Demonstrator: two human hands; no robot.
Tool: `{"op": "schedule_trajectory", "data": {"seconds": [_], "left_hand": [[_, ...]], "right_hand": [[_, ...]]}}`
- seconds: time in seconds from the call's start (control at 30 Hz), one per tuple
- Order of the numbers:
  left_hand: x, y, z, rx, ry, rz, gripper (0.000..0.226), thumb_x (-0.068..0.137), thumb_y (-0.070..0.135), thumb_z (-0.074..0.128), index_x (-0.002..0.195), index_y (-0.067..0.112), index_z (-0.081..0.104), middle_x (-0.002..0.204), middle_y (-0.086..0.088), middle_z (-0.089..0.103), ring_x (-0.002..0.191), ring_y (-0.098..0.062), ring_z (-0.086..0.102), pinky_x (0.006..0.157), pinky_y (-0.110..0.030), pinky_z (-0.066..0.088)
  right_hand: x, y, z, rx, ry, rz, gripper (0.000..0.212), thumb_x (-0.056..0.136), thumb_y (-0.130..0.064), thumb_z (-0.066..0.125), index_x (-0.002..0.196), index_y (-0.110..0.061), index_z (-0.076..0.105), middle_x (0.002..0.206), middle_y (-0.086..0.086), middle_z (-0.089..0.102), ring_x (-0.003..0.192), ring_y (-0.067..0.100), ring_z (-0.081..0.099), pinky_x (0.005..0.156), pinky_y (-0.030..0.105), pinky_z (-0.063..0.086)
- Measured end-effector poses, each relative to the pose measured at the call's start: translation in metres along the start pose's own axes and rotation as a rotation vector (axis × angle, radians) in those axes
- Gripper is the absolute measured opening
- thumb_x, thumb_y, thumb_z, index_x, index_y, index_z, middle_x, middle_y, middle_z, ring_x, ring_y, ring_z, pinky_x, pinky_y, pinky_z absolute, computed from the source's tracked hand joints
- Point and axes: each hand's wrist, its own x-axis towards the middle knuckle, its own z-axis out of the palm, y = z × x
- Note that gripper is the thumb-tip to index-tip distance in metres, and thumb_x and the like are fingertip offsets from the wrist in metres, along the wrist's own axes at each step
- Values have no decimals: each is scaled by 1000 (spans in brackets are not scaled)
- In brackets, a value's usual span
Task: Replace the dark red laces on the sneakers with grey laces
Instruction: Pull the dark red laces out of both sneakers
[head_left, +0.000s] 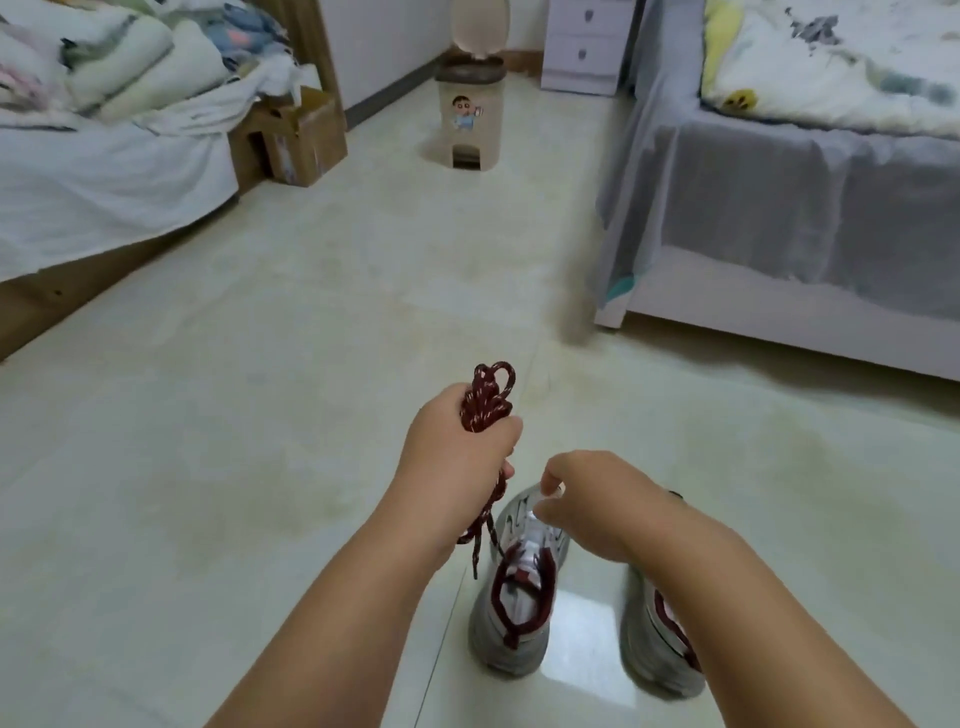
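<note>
Two grey sneakers with dark red collars stand on the tiled floor at the bottom of the view. The left sneaker (511, 613) shows no lace in its eyelets. The right sneaker (657, 644) is partly hidden behind my right forearm. My left hand (460, 447) grips a bundle of dark red lace (485, 397); loops stick out above the fist and loose ends hang below it beside the left sneaker. My right hand (587, 493) hovers over the toe of the left sneaker with fingers curled downward, holding nothing that I can see. No grey laces are in view.
A bed with white bedding (104, 171) stands at the left, with a cardboard box (296, 135) at its foot. A beige pedal bin (470, 111) stands ahead. A grey-skirted bed (810, 218) is at the right, a white drawer unit (584, 47) behind it.
</note>
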Motion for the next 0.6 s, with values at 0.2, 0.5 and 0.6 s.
{"op": "schedule_trajectory", "data": {"seconds": [0.2,0.5,0.6], "left_hand": [[36,-29,-9,182,57,-135,5,86,15,55,82,11,54,63,-2,50,60,-16,48,58,-30,41],[6,-80,-5,360,-29,-344,18,85,18,57,72,26,46,54,9,46,49,-6,43,52,-20,35],[-23,-85,-14,373,-55,-520,14,86,16,56,76,23,48,59,7,48,55,-15,46,58,-29,40]], "right_hand": [[36,16,11,48,-83,68,23,93,-26,44,112,-18,53,107,1,61,97,20,57,75,30,44],[15,12,46,169,-337,122,24,95,-32,44,115,-20,52,108,1,59,99,20,55,82,31,45],[-2,8,48,223,-356,131,27,96,-30,45,119,-20,51,115,1,60,104,19,55,84,29,44]]}}
